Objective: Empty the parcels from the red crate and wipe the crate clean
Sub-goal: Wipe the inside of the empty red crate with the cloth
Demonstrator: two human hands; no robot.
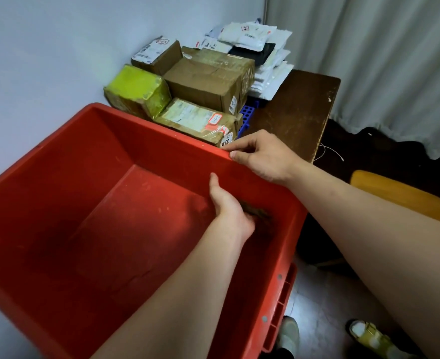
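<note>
The big red crate fills the lower left, with no parcels inside. My left hand reaches down into it and presses a dark brown cloth against the inner right wall, near the floor of the crate. My right hand grips the crate's far right corner rim, thumb inside. Behind the crate, cardboard parcels, a yellow-taped parcel and a flat labelled parcel are stacked by the wall.
White and black mailer bags are piled on a dark wooden table. A blue plastic basket sits under the boxes. A yellow stool stands at right, a grey curtain behind. My sandalled feet are on the floor.
</note>
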